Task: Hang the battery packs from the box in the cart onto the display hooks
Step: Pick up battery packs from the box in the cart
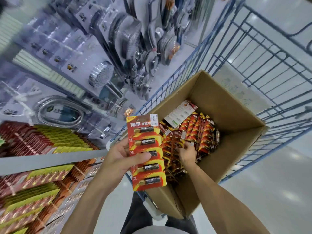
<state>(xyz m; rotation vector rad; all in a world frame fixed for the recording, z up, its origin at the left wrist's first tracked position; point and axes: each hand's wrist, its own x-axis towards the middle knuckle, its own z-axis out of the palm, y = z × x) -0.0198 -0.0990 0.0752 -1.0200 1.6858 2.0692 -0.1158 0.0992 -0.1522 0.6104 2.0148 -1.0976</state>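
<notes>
Shop aisle, pale glossy floor. Left: one display [42, 142] of hung cards. The left hand [118, 157] pinches one strip [145, 142] of five batteries. Right: one box [228, 107] in the blue cart [263, 53]; the right hand [186, 153] curls round packs [200, 132] inside.

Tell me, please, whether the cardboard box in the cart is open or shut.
Open: nothing covers the top of the cardboard box, and the battery packs inside show from above.
</notes>
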